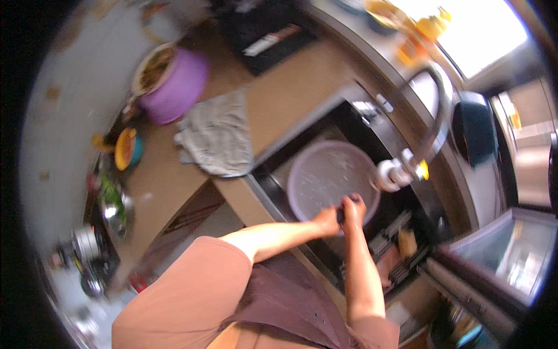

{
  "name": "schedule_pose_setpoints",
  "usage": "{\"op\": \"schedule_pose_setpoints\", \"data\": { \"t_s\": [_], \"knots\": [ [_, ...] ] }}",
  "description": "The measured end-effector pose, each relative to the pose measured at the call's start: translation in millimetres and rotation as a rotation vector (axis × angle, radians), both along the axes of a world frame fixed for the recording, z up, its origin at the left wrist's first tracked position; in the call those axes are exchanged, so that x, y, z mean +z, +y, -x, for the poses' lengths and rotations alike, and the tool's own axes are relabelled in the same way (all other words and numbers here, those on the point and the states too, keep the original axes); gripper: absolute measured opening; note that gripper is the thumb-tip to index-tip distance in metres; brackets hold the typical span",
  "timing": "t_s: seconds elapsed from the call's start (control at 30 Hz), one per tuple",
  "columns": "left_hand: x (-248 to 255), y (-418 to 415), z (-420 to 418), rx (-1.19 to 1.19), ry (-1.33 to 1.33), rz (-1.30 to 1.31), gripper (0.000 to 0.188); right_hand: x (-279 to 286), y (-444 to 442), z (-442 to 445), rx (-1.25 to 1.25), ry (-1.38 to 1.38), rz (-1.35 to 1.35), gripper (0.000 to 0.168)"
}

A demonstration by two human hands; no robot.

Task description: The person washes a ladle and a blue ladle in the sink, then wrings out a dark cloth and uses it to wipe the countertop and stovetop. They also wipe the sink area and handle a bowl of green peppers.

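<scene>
A round, pale purple basin (333,174) of cloudy water stands in the dark kitchen sink (270,187). Over the basin's near edge, my left hand (328,221) and my right hand (354,211) are close together, both closed around a small dark thing (341,214), too blurred to name. The white head of the curved faucet (390,175) hangs at the basin's right side. On the counter left of the sink lies a grey cloth (222,135).
A purple pot or tub (176,87), a yellow and teal bowl (129,149) and a metal bowl with greens (114,209) stand on the counter at left. A rack (399,248) with blurred items sits at the sink's right end. An open window frame (492,257) juts in at right.
</scene>
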State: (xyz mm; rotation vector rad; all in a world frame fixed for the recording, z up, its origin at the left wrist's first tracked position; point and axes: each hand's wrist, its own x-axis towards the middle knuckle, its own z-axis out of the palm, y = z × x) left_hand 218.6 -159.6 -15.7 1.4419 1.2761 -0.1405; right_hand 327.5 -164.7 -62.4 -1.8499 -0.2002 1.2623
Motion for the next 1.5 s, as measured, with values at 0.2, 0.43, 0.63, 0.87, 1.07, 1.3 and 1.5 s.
{"op": "schedule_pose_setpoints", "data": {
  "t_s": [0.2, 0.43, 0.63, 0.87, 1.07, 1.3, 1.5],
  "knots": [
    [75, 4, 54, 0.086, -0.138, 0.014, 0.069, 112, -24, 14, 0.104, 0.467, -0.217, 0.035],
    [151, -45, 221, 0.676, -1.027, -0.124, 0.044, 169, -60, 101, 0.276, 0.856, -0.593, 0.023],
    [197, -151, 388, 1.047, -1.064, -0.507, 0.053, 225, -82, 284, 1.292, 0.267, -0.385, 0.031],
    [188, -281, 532, 1.431, -0.496, -0.969, 0.059, 247, -179, 532, 1.901, 0.455, -0.634, 0.06],
    [212, -364, 647, 1.517, -0.256, -1.031, 0.062, 244, -236, 668, 2.023, 0.041, -1.24, 0.03],
    [231, -462, 762, 1.523, -0.474, -0.81, 0.052, 262, -228, 790, 1.829, 1.113, -0.065, 0.035],
    [253, -513, 827, 1.803, -0.388, -0.656, 0.04, 251, -238, 902, 2.409, 0.884, -0.244, 0.027]
  ]
}}
